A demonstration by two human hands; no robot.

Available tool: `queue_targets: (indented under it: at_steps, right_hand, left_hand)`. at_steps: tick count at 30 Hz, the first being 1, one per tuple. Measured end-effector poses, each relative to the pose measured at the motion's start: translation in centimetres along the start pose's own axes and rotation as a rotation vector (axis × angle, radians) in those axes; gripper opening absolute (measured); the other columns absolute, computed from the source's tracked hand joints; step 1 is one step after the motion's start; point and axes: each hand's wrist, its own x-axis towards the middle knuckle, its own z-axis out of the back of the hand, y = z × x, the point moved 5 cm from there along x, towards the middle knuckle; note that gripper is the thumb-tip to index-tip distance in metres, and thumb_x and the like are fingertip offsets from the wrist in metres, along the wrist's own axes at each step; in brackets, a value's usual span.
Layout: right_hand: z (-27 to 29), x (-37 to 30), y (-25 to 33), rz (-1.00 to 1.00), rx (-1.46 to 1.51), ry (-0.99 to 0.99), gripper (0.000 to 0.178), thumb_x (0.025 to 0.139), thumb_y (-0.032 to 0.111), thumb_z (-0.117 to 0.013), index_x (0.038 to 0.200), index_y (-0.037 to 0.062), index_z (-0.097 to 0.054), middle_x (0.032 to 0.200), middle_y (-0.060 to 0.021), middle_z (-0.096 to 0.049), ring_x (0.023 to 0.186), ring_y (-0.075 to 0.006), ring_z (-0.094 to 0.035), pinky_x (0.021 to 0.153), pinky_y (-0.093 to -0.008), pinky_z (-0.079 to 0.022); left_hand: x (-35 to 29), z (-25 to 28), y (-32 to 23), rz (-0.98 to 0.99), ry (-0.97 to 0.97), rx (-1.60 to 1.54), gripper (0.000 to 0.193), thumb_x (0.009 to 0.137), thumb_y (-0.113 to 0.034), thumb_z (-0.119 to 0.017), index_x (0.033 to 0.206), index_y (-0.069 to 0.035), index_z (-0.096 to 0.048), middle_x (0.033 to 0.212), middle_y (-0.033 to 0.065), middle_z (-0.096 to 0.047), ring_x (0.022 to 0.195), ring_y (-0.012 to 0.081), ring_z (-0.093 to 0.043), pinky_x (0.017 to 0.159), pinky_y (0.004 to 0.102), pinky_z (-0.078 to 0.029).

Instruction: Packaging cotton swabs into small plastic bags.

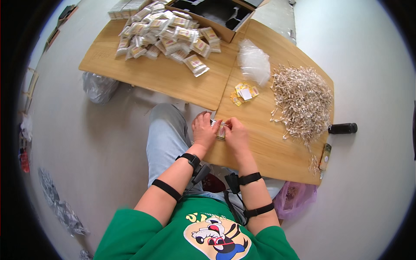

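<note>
Looks like loads of finished packets [171,34] upper left, both hands [203,130] pinching one small pack [221,132] mid-frame, and tons of loose swabs [302,102] left at right.

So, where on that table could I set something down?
Two bare patches show on the table: one between the swabs, the yellow cards and the right hand; another left of the cards, between the packs and the table's near edge. It's crowded at the far left under the packs and along the right under the swabs, with clear bags between.
</note>
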Motion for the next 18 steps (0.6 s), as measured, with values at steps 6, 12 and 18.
queue_targets:
  at_steps: [6, 12, 18]
  right_hand:
    - [4.2, 2.1, -4.6, -0.128, -0.107, -0.212, 0.020, 0.086, 0.017, -0.068, 0.104, 0.0079, -0.066, 0.104, -0.0144, -0.066, 0.098, -0.0318, -0.063, 0.084, -0.0449, -0.050]
    - [8.2, 1.8, -10.9, -0.018, -0.654, -0.382, 0.052, 0.095, 0.032, -0.059, 0.141, 0.0095, -0.050, 0.147, -0.0182, -0.043, 0.141, -0.0332, -0.035, 0.116, -0.0514, -0.026]
    - [7.7, -2.5, -11.5, 0.122, -0.567, -0.222, 0.052, 0.098, 0.026, -0.053, 0.141, -0.0006, -0.046, 0.146, -0.0197, -0.046, 0.140, -0.0348, -0.038, 0.117, -0.0519, -0.025]
  left_hand:
    - [-0.2, -0.3, 0.4, -0.008, 0.037, 0.048, 0.050, 0.091, -0.045, -0.062, 0.124, -0.008, -0.054, 0.125, 0.0127, -0.056, 0.118, 0.0343, -0.051, 0.102, 0.0477, -0.036]
    - [-0.5, 0.1, 0.3, -0.072, -0.050, 0.097, 0.046, 0.093, -0.043, -0.060, 0.124, -0.008, -0.055, 0.123, 0.0120, -0.057, 0.118, 0.0339, -0.050, 0.103, 0.0485, -0.035]
    - [-0.5, 1.4, -0.4, -0.161, -0.133, 0.157, 0.038, 0.096, -0.037, -0.058, 0.121, -0.008, -0.057, 0.126, 0.0112, -0.057, 0.123, 0.0323, -0.049, 0.108, 0.0510, -0.031]
